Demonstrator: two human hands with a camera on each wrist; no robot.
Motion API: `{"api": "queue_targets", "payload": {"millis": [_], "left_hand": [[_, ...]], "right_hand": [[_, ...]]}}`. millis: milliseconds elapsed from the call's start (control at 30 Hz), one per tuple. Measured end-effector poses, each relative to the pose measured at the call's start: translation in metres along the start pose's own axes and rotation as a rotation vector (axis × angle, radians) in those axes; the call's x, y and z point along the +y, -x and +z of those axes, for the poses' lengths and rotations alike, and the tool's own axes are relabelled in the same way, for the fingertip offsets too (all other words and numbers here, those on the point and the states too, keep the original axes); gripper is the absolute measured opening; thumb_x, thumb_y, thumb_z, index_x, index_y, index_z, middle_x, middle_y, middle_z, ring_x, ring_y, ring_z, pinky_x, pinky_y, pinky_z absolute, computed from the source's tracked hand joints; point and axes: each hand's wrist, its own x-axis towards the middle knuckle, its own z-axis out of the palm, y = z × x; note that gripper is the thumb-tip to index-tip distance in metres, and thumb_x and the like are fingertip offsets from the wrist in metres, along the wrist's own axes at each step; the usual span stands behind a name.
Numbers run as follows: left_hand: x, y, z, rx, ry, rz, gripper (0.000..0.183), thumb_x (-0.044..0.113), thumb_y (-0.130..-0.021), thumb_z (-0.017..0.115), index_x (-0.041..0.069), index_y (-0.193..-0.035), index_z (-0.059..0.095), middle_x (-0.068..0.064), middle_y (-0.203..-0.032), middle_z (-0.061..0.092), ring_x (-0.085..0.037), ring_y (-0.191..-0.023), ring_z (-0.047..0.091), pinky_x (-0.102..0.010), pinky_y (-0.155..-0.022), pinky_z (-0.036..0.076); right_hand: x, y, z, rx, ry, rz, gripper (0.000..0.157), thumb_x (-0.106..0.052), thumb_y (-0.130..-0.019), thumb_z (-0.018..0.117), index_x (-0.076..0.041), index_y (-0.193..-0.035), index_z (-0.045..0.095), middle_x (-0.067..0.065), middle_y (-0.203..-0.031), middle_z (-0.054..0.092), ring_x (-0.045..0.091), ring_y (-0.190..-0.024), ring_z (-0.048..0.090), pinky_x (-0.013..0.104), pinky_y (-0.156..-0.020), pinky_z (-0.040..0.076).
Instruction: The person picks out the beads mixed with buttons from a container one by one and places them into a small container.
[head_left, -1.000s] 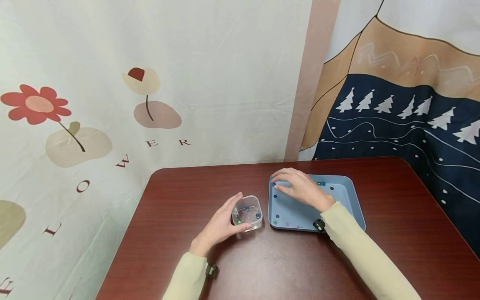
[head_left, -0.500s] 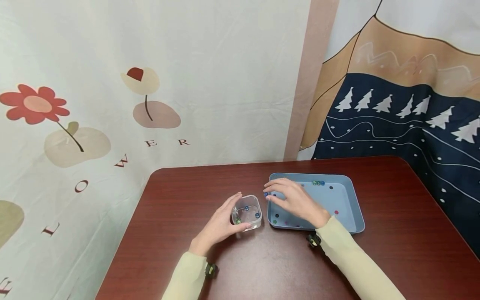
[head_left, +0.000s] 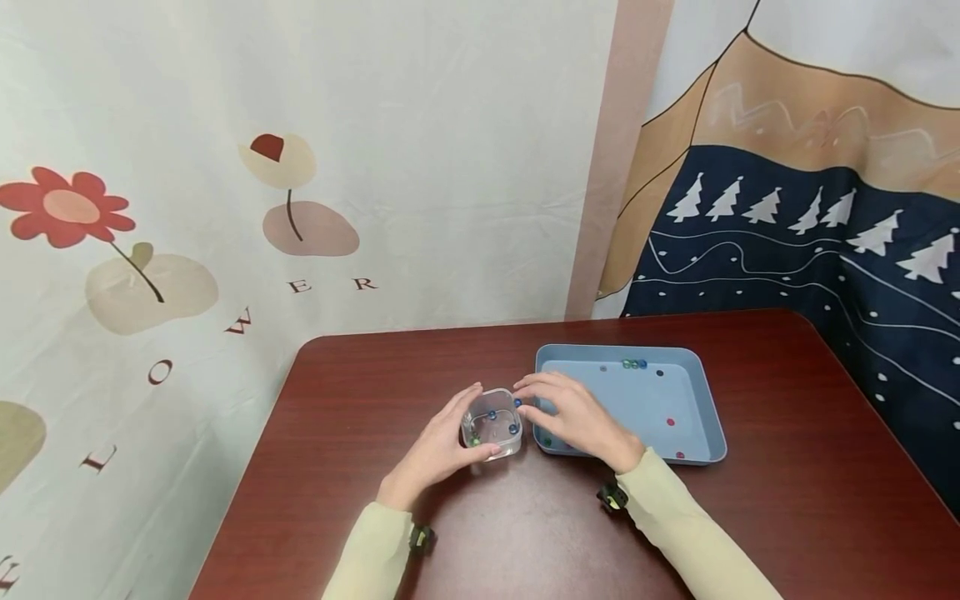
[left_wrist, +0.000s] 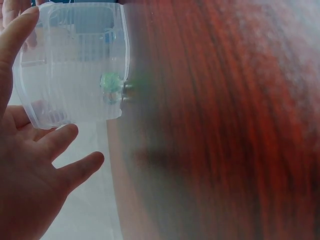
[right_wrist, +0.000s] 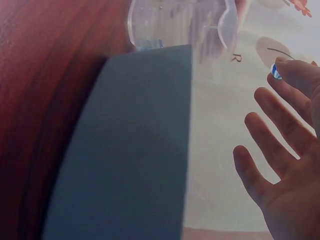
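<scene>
A small clear plastic container (head_left: 497,432) stands on the table; my left hand (head_left: 432,456) grips it, thumb on the near side and fingers on the far side. Inside lie blue marbles (head_left: 513,428) and a green marble (left_wrist: 111,81), seen through the wall in the left wrist view. Between thumb and index finger, my right hand (head_left: 576,418) pinches a blue marble (right_wrist: 276,71) at the container's right rim in the head view. The other right fingers are spread. A shallow blue tray (head_left: 637,404) sits under and behind that hand.
Along the tray's far side sit green and blue marbles (head_left: 633,364). A dark marble (head_left: 660,373) and red marbles (head_left: 671,422) lie further right in it. The brown table (head_left: 360,400) ends at a printed curtain (head_left: 465,167) behind.
My right hand has moved left and toward me from the tray's far-left corner, carrying a blue marble over the tray's edge to the container. The left hand keeps its grip.
</scene>
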Motion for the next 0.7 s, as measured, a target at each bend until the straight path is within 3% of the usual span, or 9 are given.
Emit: {"api": "queue_targets", "payload": {"millis": [467,700], "left_hand": [[-0.001,0.000,0.001,0.006,-0.011,0.014,0.097,0.045,-0.084,0.085,0.009,-0.160,0.037,-0.007,-0.165,0.036,-0.032,-0.144,0.045,-0.054,-0.114,0.040],[-0.001,0.000,0.002,0.008,-0.005,0.018,0.096,0.044,-0.085,0.085,0.008,-0.160,0.037,-0.008,-0.165,0.036,-0.032,-0.143,0.045,-0.054,-0.113,0.041]], "right_hand": [[0.003,-0.005,0.021,-0.040,0.061,-0.072,0.017,-0.018,-0.097,0.075,-0.011,-0.112,0.079,0.000,-0.121,0.071,0.019,-0.116,0.064,0.041,-0.096,0.054],[0.005,-0.007,0.026,-0.051,0.088,-0.073,0.017,-0.018,-0.097,0.074,-0.010,-0.111,0.079,0.000,-0.122,0.071,0.021,-0.120,0.063,0.043,-0.102,0.051]]}}
